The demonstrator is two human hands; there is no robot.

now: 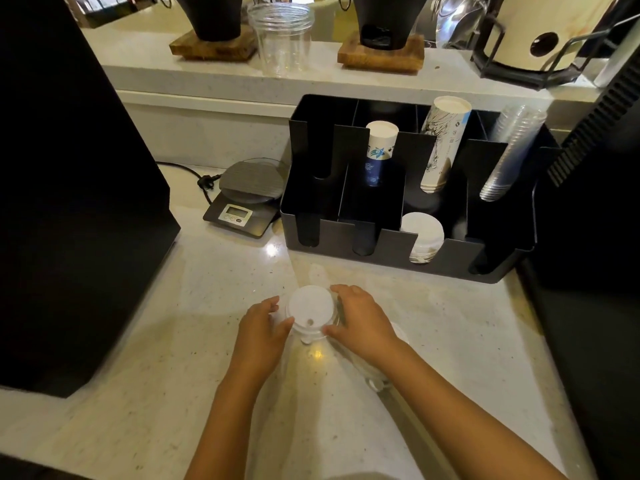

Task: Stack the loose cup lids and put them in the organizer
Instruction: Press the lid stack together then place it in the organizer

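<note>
both hands cupped around a stack of white cup lids (309, 315) on the pale speckled counter (450, 327).

left hand (261, 332) curled against the stack's left edge, thumb and fingers pressing the rim; right hand (360, 323) likewise half closed on the right edge, fingertips over the far side, thumb at the near side. top lid flat side up, small sip hole toward the near edge. more clear lids partly hidden beneath the right forearm. black organizer (381, 259) just beyond the hands, holding another white lid stack (424, 237) in a front slot, paper cups (446, 143) and clear plastic cups (512, 150) behind. digital scale (247, 199) to its left.
</note>
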